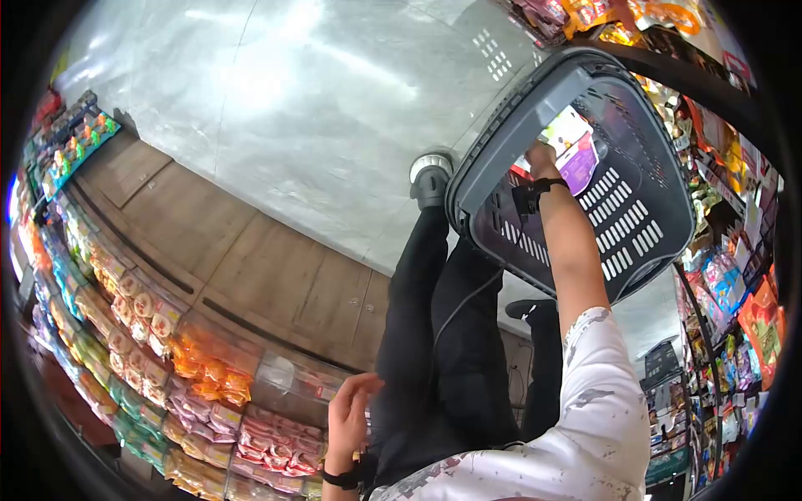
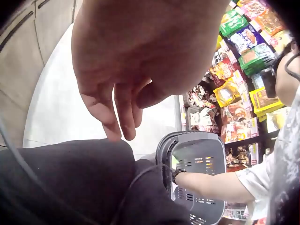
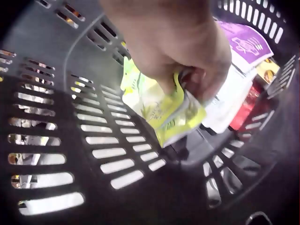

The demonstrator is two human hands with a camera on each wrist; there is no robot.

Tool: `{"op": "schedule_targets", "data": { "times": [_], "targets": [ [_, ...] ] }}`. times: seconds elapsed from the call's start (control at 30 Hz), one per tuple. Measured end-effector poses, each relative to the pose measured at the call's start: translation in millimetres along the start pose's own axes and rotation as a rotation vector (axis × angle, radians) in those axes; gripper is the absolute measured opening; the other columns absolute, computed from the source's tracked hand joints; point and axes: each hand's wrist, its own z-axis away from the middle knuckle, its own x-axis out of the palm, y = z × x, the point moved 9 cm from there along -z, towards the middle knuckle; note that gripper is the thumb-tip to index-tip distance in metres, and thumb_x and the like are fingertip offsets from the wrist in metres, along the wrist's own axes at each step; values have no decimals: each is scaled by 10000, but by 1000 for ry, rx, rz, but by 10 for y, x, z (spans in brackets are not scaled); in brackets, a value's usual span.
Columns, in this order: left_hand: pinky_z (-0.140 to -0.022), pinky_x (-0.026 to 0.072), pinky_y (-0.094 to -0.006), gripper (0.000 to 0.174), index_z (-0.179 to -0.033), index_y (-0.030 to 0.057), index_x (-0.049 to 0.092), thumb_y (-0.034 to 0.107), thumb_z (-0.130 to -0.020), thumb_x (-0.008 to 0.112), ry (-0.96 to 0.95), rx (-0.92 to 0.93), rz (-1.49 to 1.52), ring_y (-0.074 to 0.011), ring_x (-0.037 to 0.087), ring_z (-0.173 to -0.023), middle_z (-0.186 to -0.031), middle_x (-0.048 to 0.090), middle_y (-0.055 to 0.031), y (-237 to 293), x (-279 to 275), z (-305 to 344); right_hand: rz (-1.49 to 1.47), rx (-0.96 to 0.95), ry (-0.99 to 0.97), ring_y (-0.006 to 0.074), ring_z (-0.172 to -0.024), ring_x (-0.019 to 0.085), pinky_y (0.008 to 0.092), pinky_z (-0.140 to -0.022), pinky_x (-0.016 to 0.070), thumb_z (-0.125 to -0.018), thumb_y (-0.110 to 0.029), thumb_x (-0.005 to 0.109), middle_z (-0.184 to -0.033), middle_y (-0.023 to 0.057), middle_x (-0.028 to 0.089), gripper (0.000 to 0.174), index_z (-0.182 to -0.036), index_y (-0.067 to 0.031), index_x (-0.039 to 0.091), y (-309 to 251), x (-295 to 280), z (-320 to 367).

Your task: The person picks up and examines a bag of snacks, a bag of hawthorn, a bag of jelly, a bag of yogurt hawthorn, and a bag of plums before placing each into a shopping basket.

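Observation:
Inside a dark grey shopping basket (image 1: 501, 138), the right hand (image 1: 541, 157) reaches down among packages. In the right wrist view the right hand (image 3: 183, 61) pinches a yellow-green packet (image 3: 157, 110) by its edge, fingers curled. Beside it lie a purple-and-white package (image 3: 246, 44) and a red one (image 3: 246, 105). The left hand (image 1: 349, 417) hangs near the person's thigh, holding nothing; in the left wrist view its fingers (image 2: 124, 110) are loosely bent above the dark trousers.
Shelves of snack packets (image 1: 209, 367) curve along the left above wooden cabinets (image 1: 251, 250). More packaged goods (image 1: 756, 326) hang at the right, close to the basket. Grey floor (image 1: 276, 108) lies ahead. A thin cable (image 1: 468, 301) crosses the trousers.

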Motion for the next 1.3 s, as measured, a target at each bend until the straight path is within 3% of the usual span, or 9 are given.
{"op": "schedule_targets", "data": {
  "times": [0.07, 0.17, 0.53, 0.57, 0.63, 0.7, 0.73, 0.97, 1.3],
  "targets": [
    [-848, 489, -268, 269, -1199, -26, 658, 51, -1036, 457, -28, 33, -33, -148, 679, -980, -1056, 740, -82, 161, 41, 37, -159, -89, -70, 287, -1009, 706, 375, -916, 558, -773, -341, 869, -1079, 191, 732, 630, -1191, 91, 679, 199, 189, -380],
    [-895, 516, -289, 269, -1213, -29, 643, 27, -1041, 443, -85, 178, -29, -161, 677, -991, -1072, 744, -117, 356, 29, 303, -335, 29, -222, 271, -949, 717, 355, -772, 629, -924, -93, 661, -1123, 146, 685, 318, -1223, 10, 635, -781, -435, 1719],
    [-827, 544, -292, 239, -1205, 5, 656, 69, -1039, 496, -140, 765, -52, -151, 694, -958, -1051, 751, -101, 1793, -354, 2355, -353, -463, -417, 180, -915, 699, 320, -758, 579, -916, -57, 700, -1100, 97, 732, 281, -1189, 5, 682, -1706, -2959, 4714],
    [-811, 548, -292, 236, -1207, 16, 658, 75, -1038, 506, -146, 824, -56, -147, 697, -951, -1049, 752, -94, 1935, -333, 2569, 51, -494, -308, 164, -937, 698, 330, -801, 572, -925, -72, 704, -1097, 93, 743, 270, -1184, 0, 689, -1697, -3179, 4870],
    [-779, 551, -291, 221, -1205, 44, 668, 95, -1014, 570, -173, 987, 9, -153, 706, -954, -1071, 750, -79, 2061, -242, 2606, 105, -916, -207, 130, -796, 668, 332, -716, 548, -917, -145, 733, -946, 42, 743, 324, -1205, -5, 680, -1859, -3461, 5353],
    [-783, 552, -292, 219, -1201, 47, 669, 97, -1000, 597, -147, 1056, -1, -157, 706, -976, -1107, 742, -79, 2179, -270, 2839, 195, -1014, -347, 152, -845, 674, 330, -784, 534, -902, -177, 761, -950, 62, 735, 348, -1192, -7, 671, -2055, -3784, 6429],
    [-814, 559, -321, 345, -1286, 22, 621, 157, -973, 672, -153, 1048, 15, -196, 698, -1026, -1196, 706, -138, 2219, -248, 2891, 212, -1106, -343, 342, -1073, 689, 407, -933, 519, -900, -314, 749, -1154, 212, 713, 518, -1298, -6, 628, -1958, -3764, 6461],
    [-976, 532, -399, 911, -1502, -114, 307, 368, -901, 794, -225, 1124, -6, -314, 591, -1273, -1400, 554, -253, 2239, -83, 3238, -150, -1048, -828, 86, -963, 630, 284, -871, 524, -943, -60, 733, -1091, 11, 712, 292, -1216, 3, 648, -1737, -4226, 8443],
    [-1013, 513, -391, 701, -1428, -27, 430, 208, -892, 816, -384, 1324, 334, -210, 612, -1201, -1322, 619, -146, 1980, -134, 4377, -110, -1184, -997, 108, -1009, 618, 296, -912, 515, -934, -31, 735, -1152, 35, 697, 369, -1280, 9, 611, -1676, -4747, 9301]
  ]
}}
